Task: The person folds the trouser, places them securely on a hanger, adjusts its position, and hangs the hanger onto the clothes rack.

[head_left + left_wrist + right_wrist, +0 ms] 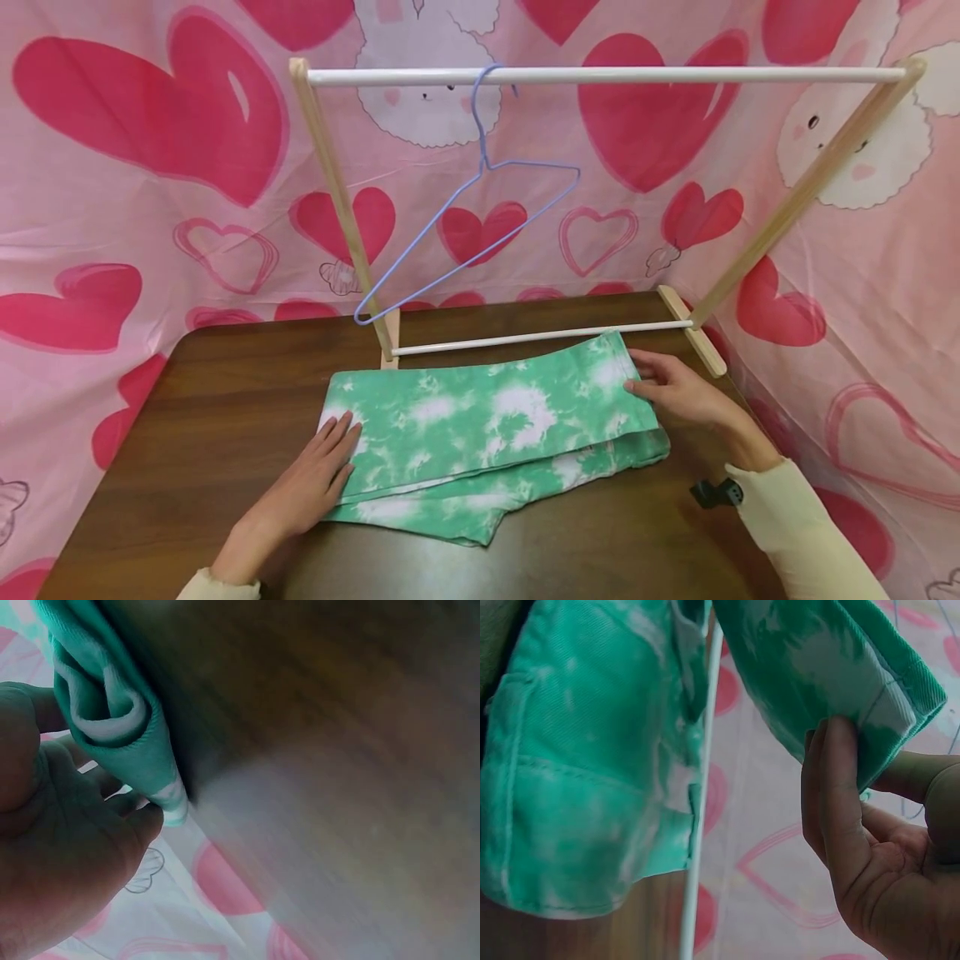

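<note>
Green and white tie-dye pants (442, 425) lie on the table, one leg folded over the other. My left hand (311, 483) rests on their left end, its fingers fairly straight. In the left wrist view, the left hand (82, 825) touches the rolled-looking folded end of the pants (139, 761). At the far right end, my right hand (678, 387) holds the hem corner of the upper leg. The right wrist view shows the hem (885, 697) between the thumb and fingers of the right hand (877, 855), with another part of the pants hanging at left.
Behind the pants stands a rack with wooden side posts (806, 196) and a white top rod (675, 75). From that rod hangs a blue wire hanger (450, 204), left of centre. A low white bar (525, 337) crosses the brown table (202, 417). Heart-patterned cloth (90, 208) surrounds it.
</note>
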`<state>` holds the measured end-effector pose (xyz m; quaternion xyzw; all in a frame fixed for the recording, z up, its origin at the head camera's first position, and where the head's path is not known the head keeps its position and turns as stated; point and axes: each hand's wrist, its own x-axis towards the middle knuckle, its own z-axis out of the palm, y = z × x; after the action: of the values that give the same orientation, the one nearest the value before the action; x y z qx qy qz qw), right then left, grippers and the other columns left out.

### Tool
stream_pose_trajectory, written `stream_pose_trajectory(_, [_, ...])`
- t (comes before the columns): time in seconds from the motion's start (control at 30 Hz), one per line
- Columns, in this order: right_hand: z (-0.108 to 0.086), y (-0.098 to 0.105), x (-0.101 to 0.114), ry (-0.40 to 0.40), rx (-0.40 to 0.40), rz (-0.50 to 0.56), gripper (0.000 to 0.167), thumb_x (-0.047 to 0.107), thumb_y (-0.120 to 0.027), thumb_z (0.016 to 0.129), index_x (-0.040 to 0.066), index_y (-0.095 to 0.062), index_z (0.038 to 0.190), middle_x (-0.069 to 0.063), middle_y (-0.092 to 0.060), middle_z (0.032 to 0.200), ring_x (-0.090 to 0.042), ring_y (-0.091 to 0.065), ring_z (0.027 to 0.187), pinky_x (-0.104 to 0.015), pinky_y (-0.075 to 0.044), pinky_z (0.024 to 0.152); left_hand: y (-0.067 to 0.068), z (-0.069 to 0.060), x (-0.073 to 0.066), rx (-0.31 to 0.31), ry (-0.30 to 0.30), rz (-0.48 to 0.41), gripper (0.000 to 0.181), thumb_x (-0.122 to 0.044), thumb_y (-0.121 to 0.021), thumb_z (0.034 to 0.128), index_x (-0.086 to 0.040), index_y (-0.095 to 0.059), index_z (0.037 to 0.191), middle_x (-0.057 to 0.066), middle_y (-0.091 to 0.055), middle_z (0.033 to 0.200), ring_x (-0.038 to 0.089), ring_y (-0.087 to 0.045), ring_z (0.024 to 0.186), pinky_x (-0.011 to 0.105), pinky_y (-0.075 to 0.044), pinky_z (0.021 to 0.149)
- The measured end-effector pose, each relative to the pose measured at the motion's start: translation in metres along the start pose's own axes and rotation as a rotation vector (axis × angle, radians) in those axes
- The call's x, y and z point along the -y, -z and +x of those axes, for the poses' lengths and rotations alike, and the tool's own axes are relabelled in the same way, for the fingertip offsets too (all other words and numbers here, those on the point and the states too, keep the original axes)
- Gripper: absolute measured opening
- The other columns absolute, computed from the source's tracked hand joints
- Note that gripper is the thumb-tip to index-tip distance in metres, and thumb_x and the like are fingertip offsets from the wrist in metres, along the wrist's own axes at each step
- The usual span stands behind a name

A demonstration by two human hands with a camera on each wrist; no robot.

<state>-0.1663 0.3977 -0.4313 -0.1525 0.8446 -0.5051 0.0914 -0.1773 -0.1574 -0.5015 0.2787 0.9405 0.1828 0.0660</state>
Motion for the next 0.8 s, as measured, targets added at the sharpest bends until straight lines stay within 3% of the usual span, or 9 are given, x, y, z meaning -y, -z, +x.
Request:
stream_pose_trajectory(0.23, [-0.003, 0.001, -0.006, -0.109, 0.037, 0.016, 0.064, 0.006, -0.058, 0.102, -0.02, -0.024, 0.15, -0.04, -0.057, 0.131, -0.009, -0.068, 0.1, -0.029, -0.06, 0.082, 0.0, -0.001, -0.002, 0.008, 0.015, -0.006, 0.059, -0.016, -0.057, 0.103, -0.002, -0.036, 0.156, 0.023, -0.024, 0.165, 0.049, -0.021, 0.151, 0.063, -0.03, 0.116])
stream_pose_trajectory(0.5, [-0.003, 0.0, -0.013, -0.146, 0.052, 0.013, 0.064, 0.008, -0.058, 0.103, -0.019, -0.025, 0.15, -0.038, -0.057, 0.132, -0.02, -0.068, 0.105, -0.035, -0.06, 0.085, 0.0, -0.001, -0.002, 0.011, 0.017, -0.001, 0.06, -0.017, -0.059, 0.1026, -0.002, -0.036, 0.156, 0.024, -0.025, 0.165, 0.049, -0.022, 0.15, 0.063, -0.031, 0.115])
stream_pose_trajectory(0.73, [-0.003, 0.0, -0.026, -0.192, 0.08, 0.031, 0.059, 0.008, -0.06, 0.102, -0.022, -0.032, 0.145, -0.025, -0.066, 0.109, -0.013, -0.062, 0.077, -0.029, -0.057, 0.064, 0.0, -0.002, -0.002, -0.002, -0.007, -0.014, 0.06, -0.016, -0.061, 0.1014, -0.001, -0.039, 0.155, 0.025, -0.028, 0.163, 0.05, -0.024, 0.149, 0.064, -0.033, 0.113])
stream_pose_trajectory(0.8, [-0.003, -0.001, -0.031, -0.208, 0.09, 0.037, 0.057, 0.008, -0.061, 0.101, -0.021, -0.036, 0.143, -0.021, -0.066, 0.104, -0.014, -0.061, 0.076, -0.029, -0.057, 0.063, 0.0, -0.001, -0.001, -0.001, -0.007, -0.019, 0.059, -0.015, -0.062, 0.1012, -0.001, -0.04, 0.154, 0.025, -0.028, 0.163, 0.05, -0.024, 0.149, 0.064, -0.033, 0.113])
